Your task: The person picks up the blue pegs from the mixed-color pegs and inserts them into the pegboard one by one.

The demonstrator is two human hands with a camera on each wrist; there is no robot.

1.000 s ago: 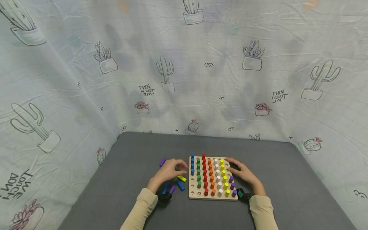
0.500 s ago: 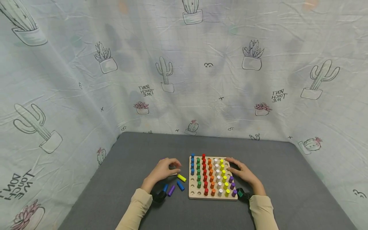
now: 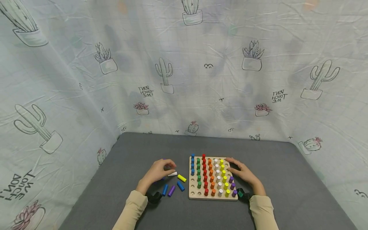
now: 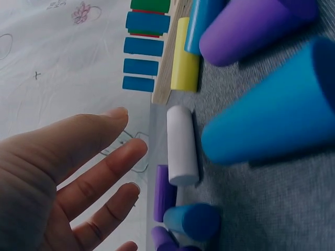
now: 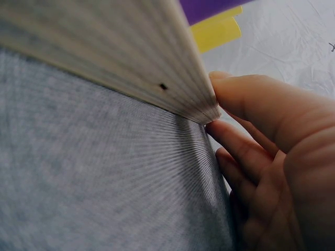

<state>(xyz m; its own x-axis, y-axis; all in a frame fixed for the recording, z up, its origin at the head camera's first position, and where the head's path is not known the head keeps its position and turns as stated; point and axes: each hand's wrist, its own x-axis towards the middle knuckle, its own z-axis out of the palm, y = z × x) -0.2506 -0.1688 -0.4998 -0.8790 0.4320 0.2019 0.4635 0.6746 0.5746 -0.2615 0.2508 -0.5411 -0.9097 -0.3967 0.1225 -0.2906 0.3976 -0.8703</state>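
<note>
My left hand (image 3: 158, 170) hovers left of the pegboard, thumb and fingers apart with nothing between them. Just beyond its fingertips a white peg (image 4: 182, 146) lies on its side on the cloth. A yellow peg (image 3: 181, 178) lies between that peg and the wooden pegboard (image 3: 212, 198). My right hand (image 3: 242, 172) rests against the board's right side near the far corner. In the right wrist view its thumb touches the upper edge, and a fingertip meets the side lower down. Coloured pegs stand in columns: blue, green, red, orange, white, yellow and purple.
Blue pegs (image 3: 180, 186) and a purple peg (image 3: 171, 190) lie nearer the front, by the left wrist. More purple and blue pegs (image 4: 193, 222) lie beyond the left hand. Bare holes show at the board's near left. A patterned curtain (image 3: 184, 80) surrounds the grey table (image 3: 287, 179).
My left hand has drawn away leftward from the board's left edge, and the white peg has come into sight by its fingers. The right hand and the board have stayed put.
</note>
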